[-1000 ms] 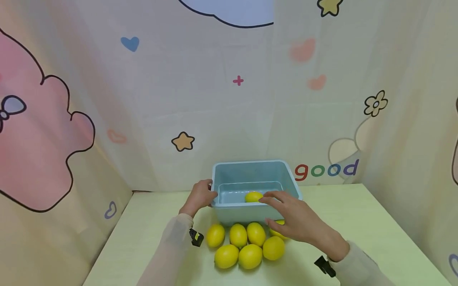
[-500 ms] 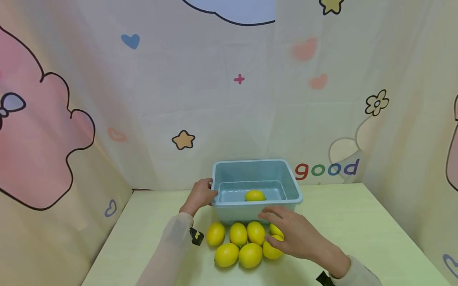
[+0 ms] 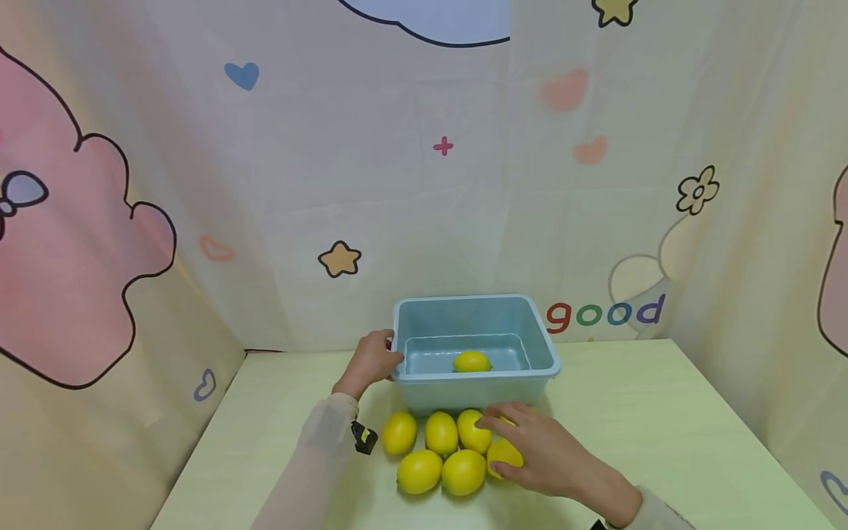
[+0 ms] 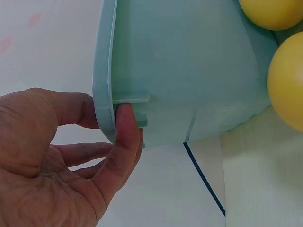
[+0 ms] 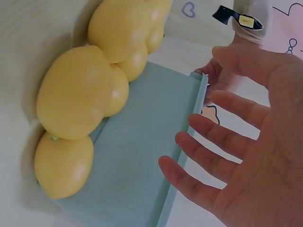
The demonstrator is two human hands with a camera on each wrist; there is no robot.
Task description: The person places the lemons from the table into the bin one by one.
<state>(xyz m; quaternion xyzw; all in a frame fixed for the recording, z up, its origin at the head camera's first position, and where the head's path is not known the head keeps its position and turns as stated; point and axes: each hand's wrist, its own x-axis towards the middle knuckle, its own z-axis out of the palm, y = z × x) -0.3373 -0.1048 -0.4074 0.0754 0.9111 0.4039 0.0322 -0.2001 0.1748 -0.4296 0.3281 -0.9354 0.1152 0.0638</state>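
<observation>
My left hand (image 3: 366,362) holds the left rim of a light-blue plastic bin (image 3: 450,392). In the left wrist view its thumb lies on one side of the rim and its fingers curl under the lip (image 4: 98,71). One yellow lemon (image 3: 472,361) lies inside the bin. Several more lemons (image 3: 419,472) sit in two rows in front of it. My right hand (image 3: 550,450) hovers over the right end of these rows, partly covering the lemons there. The right wrist view shows its fingers (image 5: 220,137) spread and bent slightly, apart from the nearest lemon (image 5: 71,94).
The bin stands on a pale green table (image 3: 636,419) near its back edge, close to a printed curtain (image 3: 464,221). Curtains also hang at both sides. A black clip-like device (image 3: 364,438) is on the left sleeve.
My right hand has come back from over the bin's front rim, down and nearer to me, over the right-hand lemons. My left hand keeps its hold on the rim.
</observation>
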